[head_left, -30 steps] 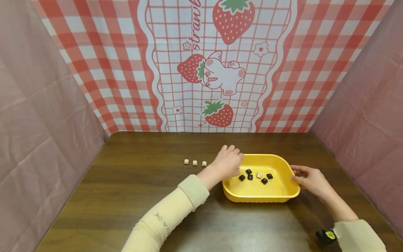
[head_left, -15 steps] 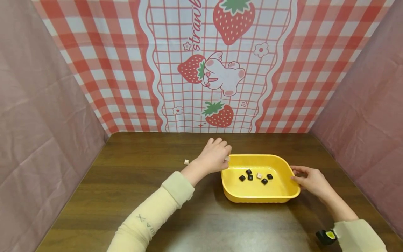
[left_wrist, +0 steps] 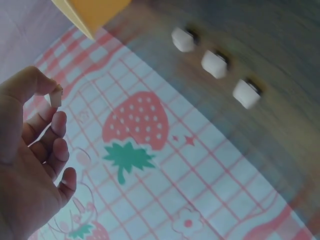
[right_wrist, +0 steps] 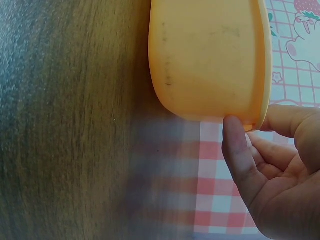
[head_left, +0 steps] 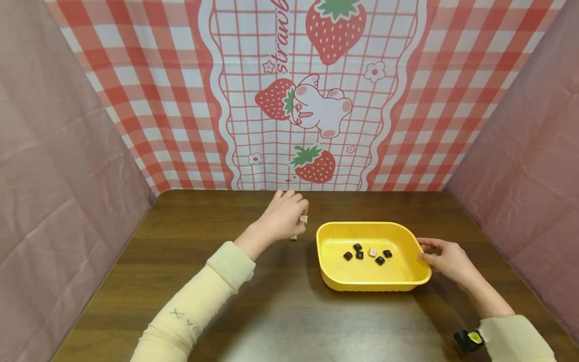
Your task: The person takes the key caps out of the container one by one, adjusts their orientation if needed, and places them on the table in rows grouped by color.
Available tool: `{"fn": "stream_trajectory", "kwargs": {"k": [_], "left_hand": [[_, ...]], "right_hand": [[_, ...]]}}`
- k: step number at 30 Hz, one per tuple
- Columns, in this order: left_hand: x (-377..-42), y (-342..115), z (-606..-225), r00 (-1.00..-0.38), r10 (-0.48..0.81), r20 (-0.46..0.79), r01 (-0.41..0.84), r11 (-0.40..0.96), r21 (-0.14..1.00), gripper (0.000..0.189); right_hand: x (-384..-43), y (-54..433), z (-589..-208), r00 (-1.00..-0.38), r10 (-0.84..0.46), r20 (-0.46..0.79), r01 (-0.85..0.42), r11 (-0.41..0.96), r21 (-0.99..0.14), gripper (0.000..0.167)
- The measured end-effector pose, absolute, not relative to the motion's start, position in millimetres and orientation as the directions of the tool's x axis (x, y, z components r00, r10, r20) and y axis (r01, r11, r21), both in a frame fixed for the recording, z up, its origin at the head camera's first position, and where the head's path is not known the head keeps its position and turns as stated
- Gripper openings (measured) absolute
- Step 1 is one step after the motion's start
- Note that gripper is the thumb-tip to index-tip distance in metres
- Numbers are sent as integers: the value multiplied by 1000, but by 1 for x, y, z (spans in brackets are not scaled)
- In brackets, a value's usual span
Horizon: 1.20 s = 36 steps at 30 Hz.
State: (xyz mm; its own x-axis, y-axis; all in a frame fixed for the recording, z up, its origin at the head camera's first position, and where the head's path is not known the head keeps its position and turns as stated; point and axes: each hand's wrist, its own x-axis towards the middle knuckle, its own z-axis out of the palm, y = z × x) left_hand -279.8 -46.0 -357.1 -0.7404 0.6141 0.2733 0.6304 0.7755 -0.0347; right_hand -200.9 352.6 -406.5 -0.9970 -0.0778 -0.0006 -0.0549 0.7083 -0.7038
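My left hand (head_left: pixel 281 216) hovers over the table left of the yellow tray, pinching a cream keycap (head_left: pixel 303 218) between thumb and index finger. In the left wrist view that keycap (left_wrist: pixel 56 96) sits at the fingertips, the other fingers loosely bent. Three more cream keycaps stand in a row, the middle one (left_wrist: pixel 214 64) among them; in the head view one (head_left: pixel 293 238) peeks out below my hand, which hides the others. My right hand (head_left: pixel 448 259) grips the right end of the yellow tray (right_wrist: pixel 210 60), thumb against its outer wall and index finger at the rim.
Inside the tray lie several black keycaps, one of them a black keycap (head_left: pixel 380 260) near the front, and a single cream keycap (head_left: pixel 372 252). A strawberry-print checked cloth (head_left: pixel 294 100) hangs behind the brown wooden table (head_left: pixel 289 322). Pink cloths (head_left: pixel 520 141) flank both sides.
My left hand has moved left from over the tray's left end, carrying the pinched keycap, and now covers part of the keycap row. My right hand and the tray have stayed put.
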Motion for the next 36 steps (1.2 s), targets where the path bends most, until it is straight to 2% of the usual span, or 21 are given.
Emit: {"fn": "stream_trajectory", "kwargs": {"k": [22,36], "left_hand": [[-295,-122,-384,-805,523,281,552,833,33,20],[-308,-146,-420,-849,485,211,508,859,67,22]], "right_hand": [[-200,353,-406,-997,-77,10,-63,725,-685,49],[-199,352,-406,-998,-68,3,-52,733,-678,50]]}}
